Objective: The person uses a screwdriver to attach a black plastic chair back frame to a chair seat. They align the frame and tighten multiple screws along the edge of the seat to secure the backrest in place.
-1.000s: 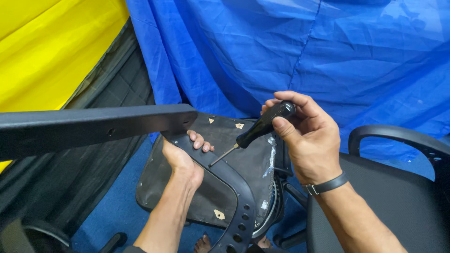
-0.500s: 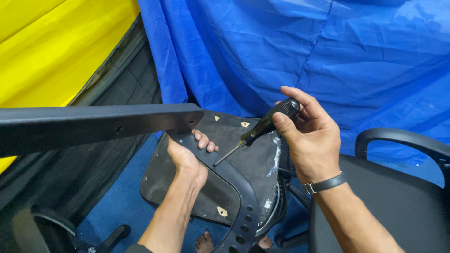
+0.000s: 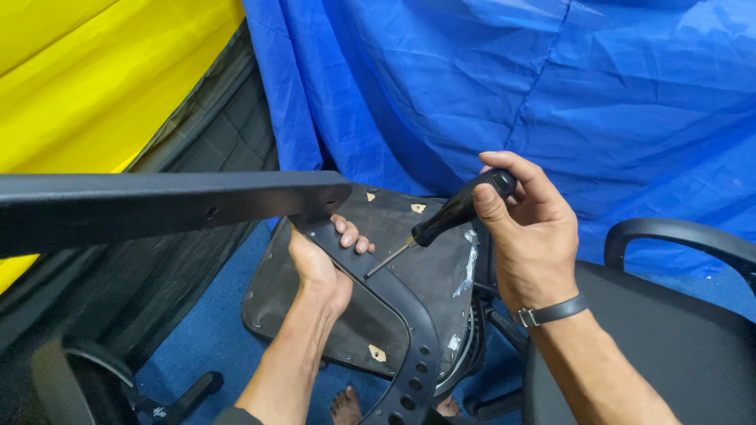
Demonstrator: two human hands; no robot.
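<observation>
Blocking view at left: black armrest bar (image 3: pixel 173 205), w/ blue tarp (image 3: pixel 551 86) behind.

Screwdriver (image 3: pixel 449 216): sits slightly higher and further right than a second ago, tip a little nearer the curved black armrest frame (image 3: pixel 394 299).
Right hand (image 3: pixel 531 232): shifts right with it.
Left hand (image 3: pixel 319 264): edges right along the frame.

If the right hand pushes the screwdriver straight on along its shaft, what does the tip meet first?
Most likely the black chair armrest bracket gripped by the left hand; the screwdriver tip sits right at it, depth unclear.
</observation>
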